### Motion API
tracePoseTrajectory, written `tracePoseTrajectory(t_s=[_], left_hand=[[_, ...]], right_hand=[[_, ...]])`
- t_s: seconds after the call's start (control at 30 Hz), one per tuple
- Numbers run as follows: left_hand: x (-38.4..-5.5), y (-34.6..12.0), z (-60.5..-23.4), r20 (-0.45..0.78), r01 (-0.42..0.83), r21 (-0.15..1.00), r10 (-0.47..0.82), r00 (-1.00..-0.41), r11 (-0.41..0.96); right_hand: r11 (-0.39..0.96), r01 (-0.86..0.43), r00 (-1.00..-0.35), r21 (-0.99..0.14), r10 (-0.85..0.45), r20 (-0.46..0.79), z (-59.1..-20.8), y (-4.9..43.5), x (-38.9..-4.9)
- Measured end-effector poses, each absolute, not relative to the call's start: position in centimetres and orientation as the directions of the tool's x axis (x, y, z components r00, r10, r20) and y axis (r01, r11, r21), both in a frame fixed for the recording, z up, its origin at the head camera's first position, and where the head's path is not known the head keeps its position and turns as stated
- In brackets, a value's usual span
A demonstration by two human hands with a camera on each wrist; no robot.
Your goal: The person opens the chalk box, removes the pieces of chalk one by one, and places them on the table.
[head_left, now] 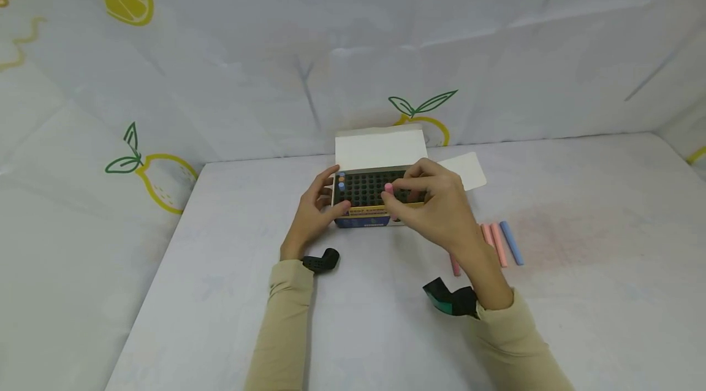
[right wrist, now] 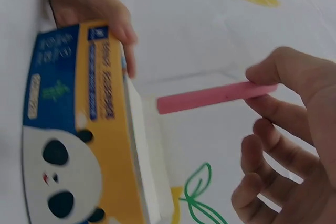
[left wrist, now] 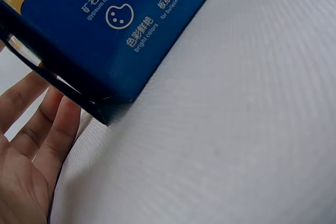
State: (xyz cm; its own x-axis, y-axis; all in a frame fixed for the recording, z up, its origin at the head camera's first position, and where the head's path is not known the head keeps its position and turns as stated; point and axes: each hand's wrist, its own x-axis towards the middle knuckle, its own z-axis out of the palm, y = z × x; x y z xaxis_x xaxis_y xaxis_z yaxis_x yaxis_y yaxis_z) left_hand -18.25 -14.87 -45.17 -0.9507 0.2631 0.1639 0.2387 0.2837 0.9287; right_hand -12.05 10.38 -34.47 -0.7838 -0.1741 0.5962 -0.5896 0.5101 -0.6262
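A chalk box (head_left: 361,220), blue and yellow with a panda picture, stands on the table with its white lid (head_left: 380,151) raised at the back. Inside is a dark tray (head_left: 364,187) of round holes; blue and orange chalk ends (head_left: 341,186) show in its left column. My left hand (head_left: 315,212) holds the box's left end, thumb at the front edge and fingers along the side. Between thumb and index finger, my right hand (head_left: 436,201) pinches a pink chalk stick (right wrist: 205,98). In the right wrist view, that stick's far end is apart from the box.
Right of the box lie loose pink chalk sticks (head_left: 499,245) and a blue one (head_left: 512,242). Another pink stick (head_left: 455,265) is partly hidden by my right wrist. A white side flap (head_left: 466,170) sticks out at the box's right. Behind hangs a lemon-print cloth (head_left: 248,72).
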Motion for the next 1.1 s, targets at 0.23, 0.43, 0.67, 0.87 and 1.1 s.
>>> tracePoseTrajectory(t_s=[0.23, 0.43, 0.67, 0.87, 1.1], left_hand=[[-18.2, -14.9, -45.2, 0.165, 0.241, 0.926, 0.263, -0.951, 0.291], [-18.1, -14.9, -45.2, 0.159, 0.237, 0.925, 0.263, -0.952, 0.296], [-18.1, -14.9, -45.1, 0.164, 0.242, 0.925, 0.265, -0.95, 0.294], [-18.0, -14.9, -45.1, 0.167, 0.244, 0.925, 0.265, -0.95, 0.292], [-18.0, -14.8, -45.0, 0.161, 0.237, 0.928, 0.267, -0.95, 0.286]], right_hand=[[0.55, -0.549, -0.822, -0.629, -0.217, 0.527, -33.7, 13.3, -12.0], [0.599, -0.505, -0.85, -0.622, -0.219, 0.48, -32.7, 15.2, -11.6], [0.639, -0.499, -0.848, -0.586, -0.22, 0.483, -32.1, 17.8, -11.1], [0.681, -0.466, -0.863, -0.565, -0.212, 0.458, -32.1, 20.4, -10.7], [0.733, -0.315, -0.933, -0.603, -0.122, 0.339, -31.9, 24.1, -10.0]])
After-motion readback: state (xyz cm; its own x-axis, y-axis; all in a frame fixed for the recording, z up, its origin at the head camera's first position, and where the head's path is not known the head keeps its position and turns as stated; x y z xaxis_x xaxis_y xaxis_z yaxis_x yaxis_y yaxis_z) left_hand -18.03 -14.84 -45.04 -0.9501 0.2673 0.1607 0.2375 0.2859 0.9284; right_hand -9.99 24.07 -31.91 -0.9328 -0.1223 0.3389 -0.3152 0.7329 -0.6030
